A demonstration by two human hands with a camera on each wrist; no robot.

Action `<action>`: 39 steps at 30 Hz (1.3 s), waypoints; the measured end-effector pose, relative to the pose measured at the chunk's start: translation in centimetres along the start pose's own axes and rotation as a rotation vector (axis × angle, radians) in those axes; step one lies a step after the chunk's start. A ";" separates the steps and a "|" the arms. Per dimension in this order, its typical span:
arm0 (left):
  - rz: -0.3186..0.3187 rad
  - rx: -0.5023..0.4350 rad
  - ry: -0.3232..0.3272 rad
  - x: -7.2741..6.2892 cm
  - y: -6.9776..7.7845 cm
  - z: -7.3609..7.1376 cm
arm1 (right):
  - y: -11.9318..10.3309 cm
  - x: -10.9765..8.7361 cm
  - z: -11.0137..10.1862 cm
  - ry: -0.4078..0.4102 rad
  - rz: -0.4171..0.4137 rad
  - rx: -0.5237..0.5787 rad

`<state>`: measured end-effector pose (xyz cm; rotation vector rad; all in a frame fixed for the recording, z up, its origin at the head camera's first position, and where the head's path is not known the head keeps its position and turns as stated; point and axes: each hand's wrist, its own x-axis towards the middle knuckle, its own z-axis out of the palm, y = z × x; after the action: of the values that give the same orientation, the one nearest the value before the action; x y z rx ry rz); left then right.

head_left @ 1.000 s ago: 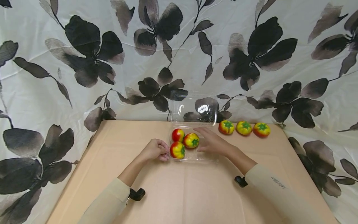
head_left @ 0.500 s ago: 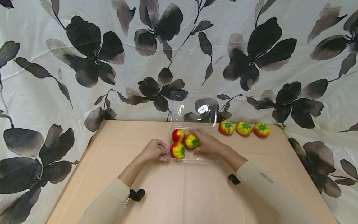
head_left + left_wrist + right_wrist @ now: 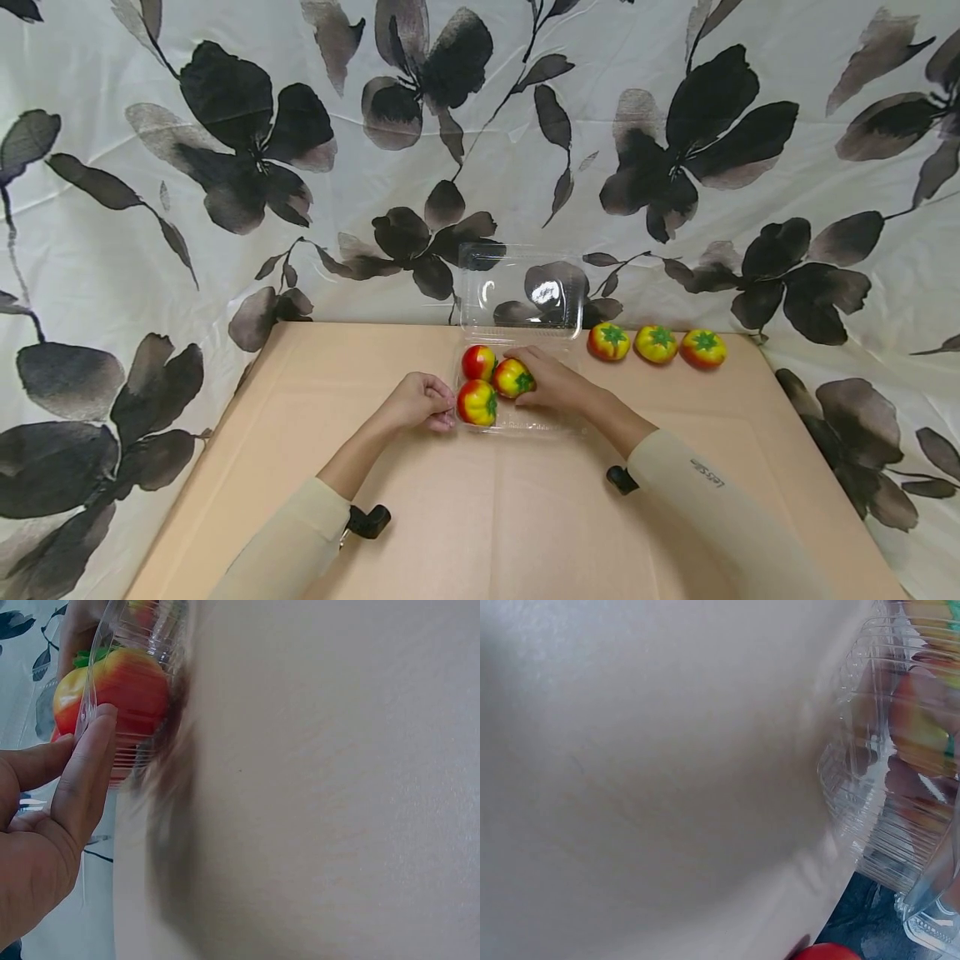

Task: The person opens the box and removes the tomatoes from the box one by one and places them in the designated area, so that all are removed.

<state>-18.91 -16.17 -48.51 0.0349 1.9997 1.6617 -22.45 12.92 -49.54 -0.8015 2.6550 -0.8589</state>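
Fruits (image 3: 477,402), six (three in container (image 3: 517,418), three outside); left grip (image 3: 415,403) pinching rim (image 3: 91,682), right grip (image 3: 552,380) clamping one fruit (image 3: 512,377)

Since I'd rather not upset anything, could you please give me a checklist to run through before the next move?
1. Clear lid open: ok, raised behind the container.
2. Container steadied: ok, the left hand pinches its edge.
3. Held fruit released: not ok, the right hand grips it.
4. Held fruit resting on the container floor: cannot tell.
5. Three loose fruits apart from the right hand: ok, on the table.
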 end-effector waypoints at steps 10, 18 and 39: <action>0.001 0.016 0.005 0.1 0.1 0.1 | 0.0 -0.1 0.0 0.008 -0.017 -0.017; 0.006 0.011 -0.006 0.0 0.1 0.1 | -0.2 -0.4 -0.1 0.004 0.005 -0.014; 0.008 0.024 -0.005 -0.2 0.2 0.0 | -1.4 -2.6 -0.8 0.110 0.062 0.043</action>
<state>-18.82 -16.15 -48.29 0.0550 2.0186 1.6408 -19.97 13.80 -47.90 -0.6761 2.7295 -0.9666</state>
